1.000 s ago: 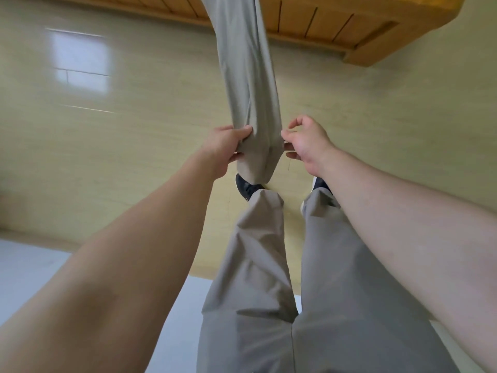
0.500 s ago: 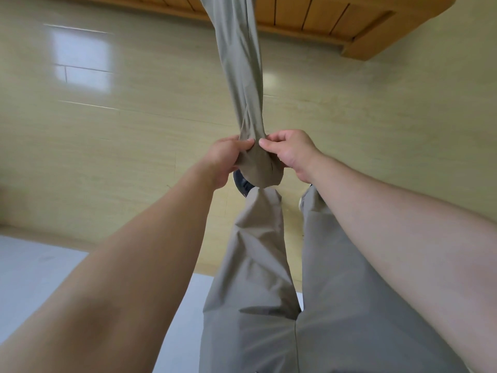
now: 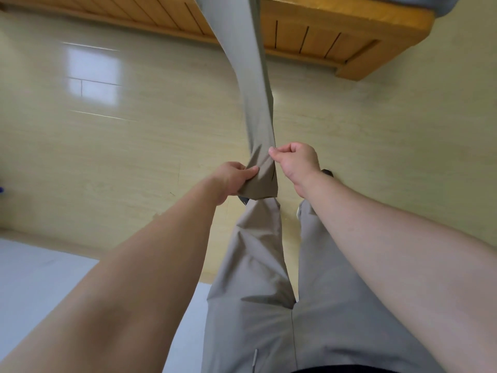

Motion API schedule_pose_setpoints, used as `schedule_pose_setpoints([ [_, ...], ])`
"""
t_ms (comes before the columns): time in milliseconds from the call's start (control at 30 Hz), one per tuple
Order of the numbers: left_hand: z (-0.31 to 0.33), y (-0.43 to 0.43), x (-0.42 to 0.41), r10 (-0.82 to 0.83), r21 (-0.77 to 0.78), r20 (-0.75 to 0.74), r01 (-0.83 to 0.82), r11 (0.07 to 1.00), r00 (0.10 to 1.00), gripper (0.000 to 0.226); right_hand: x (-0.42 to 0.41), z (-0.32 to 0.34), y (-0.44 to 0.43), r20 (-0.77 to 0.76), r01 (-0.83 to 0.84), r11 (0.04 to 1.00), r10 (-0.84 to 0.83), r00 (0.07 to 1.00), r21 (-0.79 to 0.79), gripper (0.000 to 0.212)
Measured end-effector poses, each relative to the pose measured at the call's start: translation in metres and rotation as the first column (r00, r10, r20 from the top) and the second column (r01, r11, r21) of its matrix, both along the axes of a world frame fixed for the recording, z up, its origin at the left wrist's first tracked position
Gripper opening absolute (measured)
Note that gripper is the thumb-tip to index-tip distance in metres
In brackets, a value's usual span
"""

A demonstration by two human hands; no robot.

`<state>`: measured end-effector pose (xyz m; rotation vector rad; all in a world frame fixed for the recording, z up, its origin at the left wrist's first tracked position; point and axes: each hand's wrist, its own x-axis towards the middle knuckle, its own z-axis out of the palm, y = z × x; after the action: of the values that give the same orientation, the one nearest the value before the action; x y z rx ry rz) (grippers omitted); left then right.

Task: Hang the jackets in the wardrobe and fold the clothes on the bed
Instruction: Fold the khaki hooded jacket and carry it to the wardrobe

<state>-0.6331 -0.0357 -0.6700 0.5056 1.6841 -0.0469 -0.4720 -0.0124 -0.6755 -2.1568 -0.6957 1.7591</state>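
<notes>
below the wooden bed (image 3: 349, 30), a grey trouser leg (image 3: 252, 90) hangs down over the floor (image 3: 134, 157), its hem pinched by the left hand (image 3: 234, 179) and right hand (image 3: 295, 160) on either side.

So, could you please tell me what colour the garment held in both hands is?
Plain greyish khaki, no pattern; the garment shows in the head view.
</notes>
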Motion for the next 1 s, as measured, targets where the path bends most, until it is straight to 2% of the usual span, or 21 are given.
schedule_pose_setpoints([
  [133, 0.036, -0.005, 0.007, 0.106, 0.002, -0.001, -0.106, 0.994, 0.994, 0.032, 0.0, 0.028, 0.001, 0.101, -0.004, 1.0, 0.001, 0.995, 0.031, 0.025],
  [233, 0.061, -0.008, 0.011, 0.164, 0.134, -0.052, -0.156, 0.979, 0.985, 0.032, -0.003, 0.053, 0.008, 0.161, -0.003, 1.0, -0.001, 0.987, 0.029, 0.018],
  [400, 0.113, -0.015, 0.016, 0.004, 0.404, -0.158, 0.061, 0.913, 0.987, 0.025, -0.006, 0.096, 0.025, 0.147, -0.023, 1.0, 0.026, 0.989, -0.018, 0.022],
  [533, 0.149, -0.015, 0.017, -0.048, 0.515, -0.196, 0.145, 0.845, 0.979, 0.027, -0.01, 0.132, 0.027, 0.007, -0.019, 0.999, 0.019, 1.0, -0.044, 0.024],
  [633, 0.169, -0.015, 0.017, -0.141, 0.534, -0.226, 0.243, 0.81, 0.964, 0.036, -0.009, 0.158, 0.022, -0.12, -0.039, 0.995, 0.028, 0.992, -0.09, 0.023],
  [733, 0.184, -0.021, 0.018, -0.234, 0.539, -0.268, 0.347, 0.767, 0.935, 0.049, -0.004, 0.178, 0.015, -0.18, -0.096, 0.99, 0.076, 0.981, -0.104, 0.027],
  [833, 0.193, -0.029, 0.021, -0.222, 0.538, -0.288, 0.349, 0.767, 0.931, 0.055, 0.003, 0.189, 0.008, -0.193, -0.109, 0.99, 0.089, 0.977, -0.092, 0.03],
  [933, 0.194, -0.033, 0.025, -0.16, 0.52, -0.277, 0.287, 0.804, 0.948, 0.056, 0.008, 0.198, 0.005, -0.219, -0.067, 0.994, 0.046, 0.975, -0.086, 0.028],
  [1000, 0.192, -0.035, 0.027, -0.171, 0.475, -0.251, 0.275, 0.836, 0.953, 0.068, 0.01, 0.204, 0.005, -0.253, -0.037, 0.995, 0.013, 0.968, -0.088, 0.026],
])
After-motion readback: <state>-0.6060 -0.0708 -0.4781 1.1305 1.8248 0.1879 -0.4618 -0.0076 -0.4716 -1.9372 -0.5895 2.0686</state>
